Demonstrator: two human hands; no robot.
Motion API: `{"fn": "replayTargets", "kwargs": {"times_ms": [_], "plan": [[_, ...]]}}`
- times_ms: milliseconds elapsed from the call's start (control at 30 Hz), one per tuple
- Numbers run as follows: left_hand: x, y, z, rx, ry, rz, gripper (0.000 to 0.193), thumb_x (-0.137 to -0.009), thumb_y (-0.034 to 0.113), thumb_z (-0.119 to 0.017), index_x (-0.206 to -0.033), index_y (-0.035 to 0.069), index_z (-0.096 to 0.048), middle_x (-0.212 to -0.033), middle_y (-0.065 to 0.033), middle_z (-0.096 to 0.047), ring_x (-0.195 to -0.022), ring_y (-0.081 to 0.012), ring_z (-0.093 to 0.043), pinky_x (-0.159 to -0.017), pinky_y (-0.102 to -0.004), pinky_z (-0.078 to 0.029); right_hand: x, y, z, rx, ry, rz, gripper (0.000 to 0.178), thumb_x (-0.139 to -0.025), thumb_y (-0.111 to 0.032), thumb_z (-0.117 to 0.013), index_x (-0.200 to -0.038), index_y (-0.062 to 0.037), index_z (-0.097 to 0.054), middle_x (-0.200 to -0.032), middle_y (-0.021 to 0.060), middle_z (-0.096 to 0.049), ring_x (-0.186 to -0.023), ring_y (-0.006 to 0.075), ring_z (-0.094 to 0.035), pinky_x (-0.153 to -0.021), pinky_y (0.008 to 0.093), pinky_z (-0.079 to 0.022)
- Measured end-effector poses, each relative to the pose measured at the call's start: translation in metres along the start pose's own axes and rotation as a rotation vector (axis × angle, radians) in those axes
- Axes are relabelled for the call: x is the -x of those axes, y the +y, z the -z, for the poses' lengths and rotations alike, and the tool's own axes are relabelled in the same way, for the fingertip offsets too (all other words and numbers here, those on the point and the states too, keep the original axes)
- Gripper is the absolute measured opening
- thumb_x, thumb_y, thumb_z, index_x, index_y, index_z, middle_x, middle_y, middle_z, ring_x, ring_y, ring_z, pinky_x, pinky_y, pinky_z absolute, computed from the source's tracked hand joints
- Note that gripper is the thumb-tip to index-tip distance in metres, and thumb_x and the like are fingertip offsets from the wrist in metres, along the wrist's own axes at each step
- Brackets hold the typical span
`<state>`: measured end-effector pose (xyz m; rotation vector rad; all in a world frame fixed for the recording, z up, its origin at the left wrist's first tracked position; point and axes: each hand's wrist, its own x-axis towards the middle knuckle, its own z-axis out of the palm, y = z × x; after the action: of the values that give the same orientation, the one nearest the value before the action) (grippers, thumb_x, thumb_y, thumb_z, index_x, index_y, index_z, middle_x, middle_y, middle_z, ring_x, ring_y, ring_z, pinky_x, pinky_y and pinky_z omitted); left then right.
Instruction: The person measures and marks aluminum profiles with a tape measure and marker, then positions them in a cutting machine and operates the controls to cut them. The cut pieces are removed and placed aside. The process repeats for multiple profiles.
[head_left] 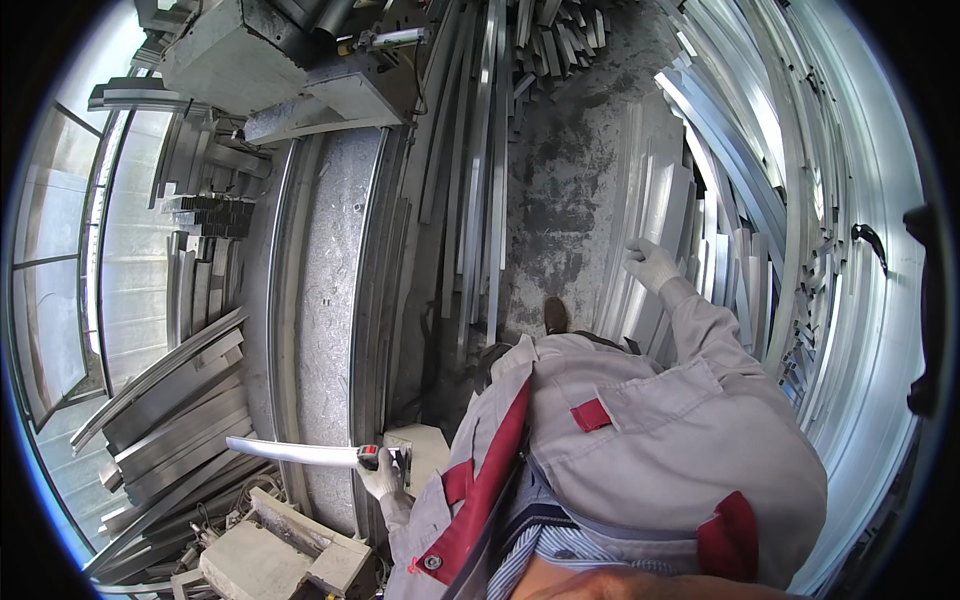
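Note:
My left hand (380,480), in a white glove, is closed around a tape measure (369,456) with a black and red case. Its white blade (290,451) is drawn out to the left and lies across or just above the long metal bed (325,300) of a machine; contact is unclear. My right hand (652,266), gloved too, is held out to the right with its fingers loosely bent and nothing visible in them. It hovers over or beside a stack of long pale metal profiles (640,200); whether it touches them I cannot tell.
A machine head (235,60) stands at the far end of the bed, another housing (270,550) at the near end. Profile offcuts (180,390) are piled at the left. Long bars (480,180) lie right of the bed, and more profiles (740,150) crowd the right side.

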<state>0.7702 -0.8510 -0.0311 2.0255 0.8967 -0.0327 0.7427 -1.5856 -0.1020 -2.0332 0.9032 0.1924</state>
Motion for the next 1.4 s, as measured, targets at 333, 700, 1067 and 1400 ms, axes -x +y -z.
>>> {"fn": "replayTargets", "kwargs": {"times_ms": [333,700,1067,1400], "plan": [[0.092,0.375,-0.365,0.104,-1.134,-0.57,0.073,-0.076,0.007,-0.086,-0.142,-0.001,-0.055,-0.115,-0.0072,-0.07,-0.104,-0.0136,-0.067,-0.094,-0.0304,-0.057,-0.05,-0.242,0.03,-0.512,-0.245,0.385,0.044,-0.092,-0.008,-0.075,-0.135,0.0006,-0.069,-0.113,0.0054,-0.074,-0.099,0.011,-0.068,-0.095,0.0291,-0.056],[0.074,0.566,-0.522,-0.138,-1.426,-0.801,0.084,-0.07,0.032,-0.096,-0.139,0.0,-0.061,-0.121,-0.0179,-0.073,-0.113,-0.0254,-0.073,-0.101,-0.0372,-0.057,-0.2,-0.34,0.106,-0.673,-0.213,0.274,0.031,-0.094,-0.016,-0.076,-0.12,0.0011,-0.076,-0.11,0.0073,-0.076,-0.103,0.0134,-0.071,-0.094,0.0314,-0.057],[0.021,0.625,-0.633,-0.114,-1.506,-0.69,0.071,-0.075,0.027,-0.093,-0.133,0.003,-0.06,-0.112,-0.0093,-0.069,-0.107,-0.0169,-0.065,-0.1,-0.0346,-0.053,-0.359,-0.364,0.141,-1.05,-0.63,-0.016,0.023,-0.092,0.004,-0.077,-0.114,0.0002,-0.072,-0.106,0.0073,-0.073,-0.091,0.0143,-0.072,-0.082,0.0314,-0.063],[0.043,0.745,-0.753,-0.291,-1.158,-0.801,0.059,-0.079,0.039,-0.089,-0.121,0.005,-0.066,-0.103,-0.0106,-0.073,-0.096,-0.0187,-0.07,-0.088,-0.0352,-0.056,-0.528,-0.413,0.258,-0.532,-0.737,0.257,0.022,-0.081,-0.003,-0.086,-0.1,0.0007,-0.078,-0.096,0.0069,-0.077,-0.092,0.0139,-0.072,-0.084,0.0298,-0.059]]}}
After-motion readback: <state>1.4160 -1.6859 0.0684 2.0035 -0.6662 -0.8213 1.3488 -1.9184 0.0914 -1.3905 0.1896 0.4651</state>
